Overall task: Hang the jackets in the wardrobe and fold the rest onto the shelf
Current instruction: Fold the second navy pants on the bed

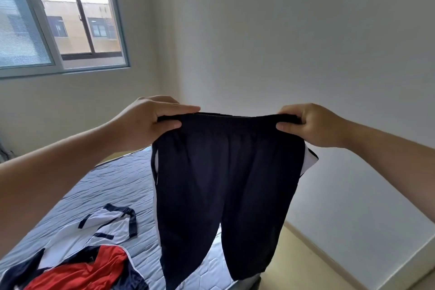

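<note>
I hold up a pair of dark navy trousers (226, 176) with white side stripes, stretched out by the waistband above the bed. My left hand (150, 122) pinches the left end of the waistband between thumb and fingers. My right hand (310, 125) grips the right end the same way. Both legs hang straight down, and their lower ends run out of view. On the bed at lower left lies a white garment with navy trim (106, 226), and beside it a red, navy and white jacket (77, 271) in a heap.
A mattress with a grey-blue quilted cover (113, 181) fills the lower left. A window (63, 19) is in the left wall. White walls stand ahead and to the right, with pale yellow floor (306, 263) along the right side of the bed.
</note>
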